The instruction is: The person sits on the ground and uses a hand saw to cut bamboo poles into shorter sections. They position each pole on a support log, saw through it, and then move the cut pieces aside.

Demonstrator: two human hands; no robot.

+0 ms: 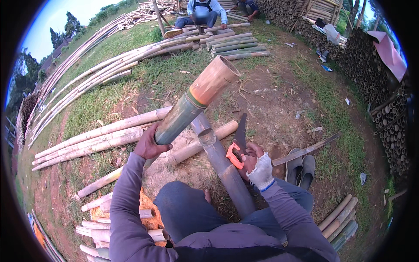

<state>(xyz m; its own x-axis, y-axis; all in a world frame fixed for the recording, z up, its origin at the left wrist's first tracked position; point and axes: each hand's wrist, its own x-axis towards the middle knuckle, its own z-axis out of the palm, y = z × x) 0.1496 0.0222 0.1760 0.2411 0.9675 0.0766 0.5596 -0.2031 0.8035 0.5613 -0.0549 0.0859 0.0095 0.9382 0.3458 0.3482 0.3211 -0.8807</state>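
My left hand (150, 143) is wrapped round the lower part of a thick bamboo piece (180, 115), which tilts up and away to the right. Its upper end is pale and peeled, showing an open hollow; below the node it is green. In a fingerless white glove, my right hand (256, 163) closes on the orange handle of a handsaw (238, 146); the dark blade points away from me. Beneath the saw, a dark bamboo pole (229, 170) runs between my legs and crosses a paler bamboo pole (190, 149) lying on the ground.
Long bamboo poles (104, 131) lie to the left. Cut pieces rest on an orange sack (148, 203) and at the lower right (341, 218). Dark shoes (301, 170) stand by a flat strip (305, 148). Bamboo stacks (366, 65) line the right. A person (201, 13) sits at the back.
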